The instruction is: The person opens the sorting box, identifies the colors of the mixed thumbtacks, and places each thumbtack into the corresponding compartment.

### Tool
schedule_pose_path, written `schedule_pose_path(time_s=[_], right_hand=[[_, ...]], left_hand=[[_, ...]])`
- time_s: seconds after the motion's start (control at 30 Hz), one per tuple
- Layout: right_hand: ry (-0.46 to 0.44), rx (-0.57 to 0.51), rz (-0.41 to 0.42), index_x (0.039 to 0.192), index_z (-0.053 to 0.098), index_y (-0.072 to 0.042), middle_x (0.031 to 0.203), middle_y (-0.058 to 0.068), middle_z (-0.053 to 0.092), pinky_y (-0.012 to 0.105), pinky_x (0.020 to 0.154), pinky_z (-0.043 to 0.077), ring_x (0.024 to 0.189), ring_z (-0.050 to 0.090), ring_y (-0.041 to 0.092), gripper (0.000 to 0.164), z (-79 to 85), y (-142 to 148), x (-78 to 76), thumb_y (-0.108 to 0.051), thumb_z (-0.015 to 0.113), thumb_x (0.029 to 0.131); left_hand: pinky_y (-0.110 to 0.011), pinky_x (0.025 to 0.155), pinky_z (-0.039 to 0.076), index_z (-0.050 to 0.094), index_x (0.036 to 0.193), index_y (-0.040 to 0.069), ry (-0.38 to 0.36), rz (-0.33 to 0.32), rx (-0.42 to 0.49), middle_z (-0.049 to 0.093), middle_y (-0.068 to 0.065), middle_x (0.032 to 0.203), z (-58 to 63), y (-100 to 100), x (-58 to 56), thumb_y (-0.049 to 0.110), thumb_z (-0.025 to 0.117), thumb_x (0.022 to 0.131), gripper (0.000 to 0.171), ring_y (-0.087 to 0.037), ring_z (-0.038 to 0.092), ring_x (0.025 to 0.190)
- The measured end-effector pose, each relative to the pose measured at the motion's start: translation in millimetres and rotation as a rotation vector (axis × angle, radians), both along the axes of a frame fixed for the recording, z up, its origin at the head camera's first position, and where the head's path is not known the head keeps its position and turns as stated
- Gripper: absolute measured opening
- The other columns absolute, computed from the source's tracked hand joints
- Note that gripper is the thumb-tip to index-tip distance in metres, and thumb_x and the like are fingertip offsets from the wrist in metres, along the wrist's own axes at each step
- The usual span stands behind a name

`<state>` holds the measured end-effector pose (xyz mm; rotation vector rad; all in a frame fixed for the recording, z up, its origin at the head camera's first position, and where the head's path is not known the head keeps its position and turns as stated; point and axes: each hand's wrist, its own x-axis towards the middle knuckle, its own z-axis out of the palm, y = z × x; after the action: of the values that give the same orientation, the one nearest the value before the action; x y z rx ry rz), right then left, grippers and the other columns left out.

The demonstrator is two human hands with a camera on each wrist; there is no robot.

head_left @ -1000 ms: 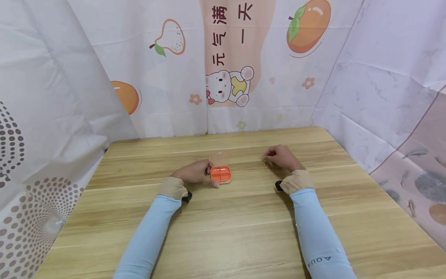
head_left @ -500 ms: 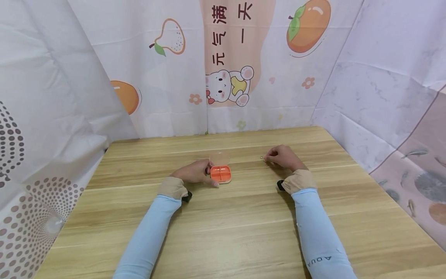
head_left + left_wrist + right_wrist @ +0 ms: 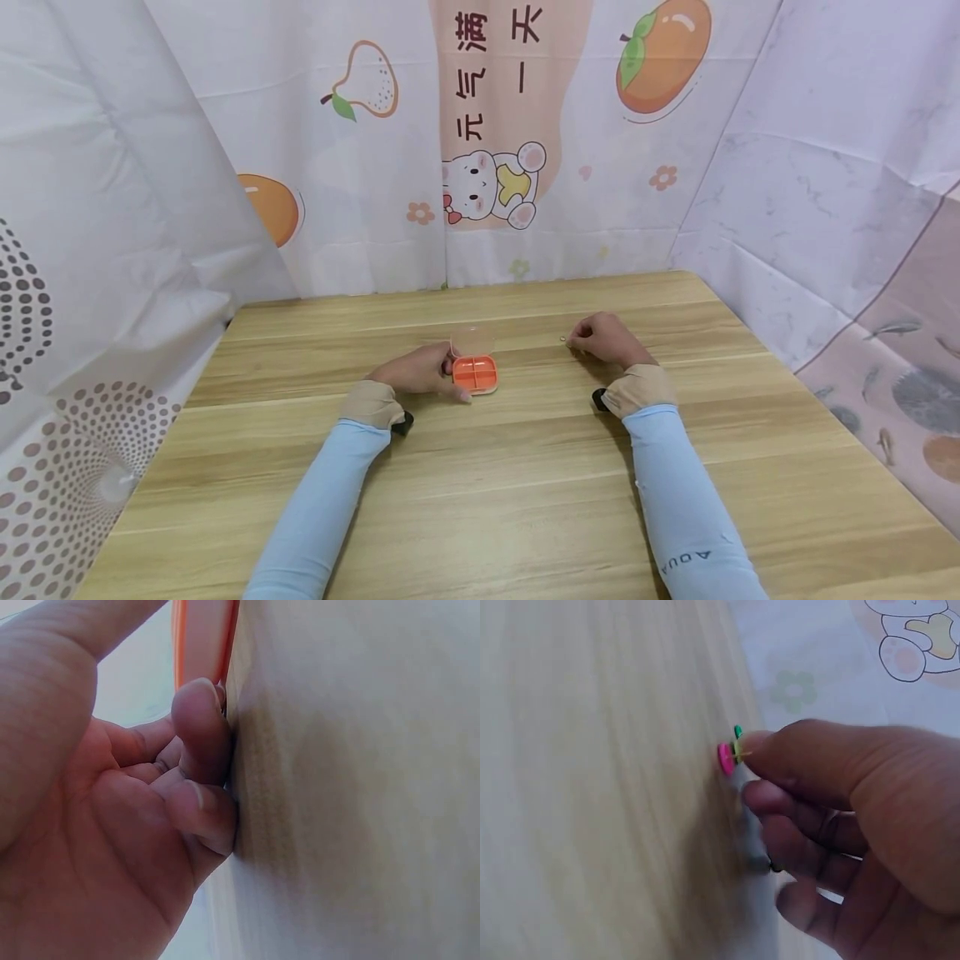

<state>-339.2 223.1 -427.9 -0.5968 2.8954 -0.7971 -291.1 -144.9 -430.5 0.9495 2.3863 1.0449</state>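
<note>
1. L hand: thumb + fingers curled round L side of orange box, lid up.
2. Box btwn hands, well apart from R.
3. R hand: fingers bent, thumb tip right by pink tack; can't tell if gripping any.

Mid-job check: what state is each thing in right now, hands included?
Box: open, four compartments, nothing visible inside.
Lid: clear, swung open behind the box.
Left hand: holds the box at its side.
Right hand: thumb at the small pieces; grip unclear.
Pink tack: on the table, not boxed.
Green piece: beyond the pink tack, partly hidden.
</note>
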Motion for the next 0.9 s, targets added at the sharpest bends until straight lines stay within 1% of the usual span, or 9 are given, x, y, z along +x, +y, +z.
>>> schedule_pose_path(time_s=[0.13, 0.23, 0.37, 0.47, 0.53, 0.6, 0.67, 0.77, 0.9], right_hand=[[-0.011, -0.021, -0.041, 0.087, 0.072, -0.006, 0.073, 0.005, 0.064, 0.031, 0.064, 0.042, 0.066, 0.052, 0.017, 0.02, 2.7, -3.3, 2.6, -0.02, 0.061, 0.097], [-0.074, -0.119, -0.106, 0.096, 0.072, -0.004, 0.08, 0.011, 0.065, 0.034, 0.063, 0.043, 0.067, 0.052, 0.021, 0.024, 6.0, -7.6, 5.5, -0.024, 0.059, 0.098], [-0.266, -0.402, -0.175, 0.112, 0.066, 0.004, 0.082, 0.014, 0.061, 0.033, 0.062, 0.042, 0.064, 0.047, 0.021, 0.035, 7.2, -12.5, 5.9, -0.027, 0.056, 0.101], [-0.502, -0.761, -0.189, 0.107, 0.065, 0.007, 0.077, 0.01, 0.055, 0.026, 0.054, 0.035, 0.057, 0.039, 0.014, 0.032, 8.3, -14.8, 4.1, -0.023, 0.055, 0.101], [-0.705, -1.048, -0.141, 0.102, 0.062, 0.005, 0.076, 0.006, 0.052, 0.022, 0.05, 0.027, 0.055, 0.028, 0.01, 0.027, 8.4, -13.7, 2.0, -0.02, 0.051, 0.103], [-0.94, -1.321, -0.047, 0.1, 0.057, -0.001, 0.082, 0.004, 0.052, 0.02, 0.049, 0.022, 0.058, 0.023, 0.007, 0.024, 7.4, -10.7, -1.0, -0.018, 0.042, 0.107], [-1.165, -1.491, 0.081, 0.101, 0.052, -0.006, 0.088, 0.002, 0.05, 0.018, 0.05, 0.019, 0.062, 0.018, 0.007, 0.026, 5.6, -6.3, -3.4, -0.021, 0.032, 0.11], [-1.391, -1.603, 0.242, 0.104, 0.047, -0.009, 0.09, -0.002, 0.044, 0.018, 0.051, 0.017, 0.061, 0.016, 0.006, 0.032, 0.1, -0.4, -7.1, -0.028, 0.023, 0.111], [-1.508, -1.666, 0.342, 0.104, 0.047, -0.01, 0.088, -0.006, 0.033, 0.017, 0.05, 0.017, 0.058, 0.016, 0.006, 0.035, -4.3, 2.4, -7.5, -0.032, 0.021, 0.11]], left_hand=[[-0.028, 0.074, 0.044, 0.055, 0.116, 0.008, -0.004, 0.028, -0.016, 0.063, -0.001, 0.097, -1.3, 0.2, -0.5, 0.032, 0.083, 0.076, 0.055, -0.013, 0.049, 0.082], [-0.027, 0.074, 0.044, 0.053, 0.117, 0.008, -0.012, 0.052, -0.028, 0.063, 0.0, 0.097, -2.8, 0.3, -1.1, 0.034, 0.084, 0.074, 0.059, -0.012, 0.05, 0.083], [-0.028, 0.075, 0.045, 0.053, 0.117, 0.009, -0.018, 0.061, -0.033, 0.064, 0.0, 0.098, -4.1, 0.3, -1.9, 0.036, 0.084, 0.074, 0.06, -0.012, 0.051, 0.083], [-0.028, 0.076, 0.045, 0.053, 0.116, 0.01, -0.012, 0.066, -0.042, 0.063, 0.001, 0.099, -4.5, 0.0, -2.3, 0.037, 0.084, 0.074, 0.06, -0.013, 0.051, 0.084], [-0.029, 0.076, 0.045, 0.053, 0.117, 0.009, -0.012, 0.069, -0.043, 0.063, 0.001, 0.1, -4.2, -0.2, -1.9, 0.037, 0.084, 0.074, 0.06, -0.013, 0.052, 0.084], [-0.029, 0.077, 0.046, 0.053, 0.117, 0.01, -0.013, 0.075, -0.047, 0.063, 0.001, 0.1, -3.4, -0.2, -1.1, 0.036, 0.084, 0.074, 0.06, -0.013, 0.052, 0.085], [-0.029, 0.078, 0.046, 0.052, 0.118, 0.009, -0.018, 0.078, -0.047, 0.063, 0.001, 0.101, -3.0, -0.3, -0.5, 0.036, 0.084, 0.074, 0.06, -0.013, 0.052, 0.086], [-0.029, 0.078, 0.046, 0.052, 0.118, 0.01, -0.023, 0.085, -0.05, 0.063, 0.001, 0.101, -3.3, -0.7, -0.6, 0.036, 0.084, 0.073, 0.061, -0.014, 0.052, 0.087], [-0.029, 0.079, 0.046, 0.052, 0.118, 0.01, -0.024, 0.075, -0.043, 0.063, 0.001, 0.102, -4.1, -0.9, -1.4, 0.036, 0.084, 0.074, 0.061, -0.014, 0.053, 0.087]])
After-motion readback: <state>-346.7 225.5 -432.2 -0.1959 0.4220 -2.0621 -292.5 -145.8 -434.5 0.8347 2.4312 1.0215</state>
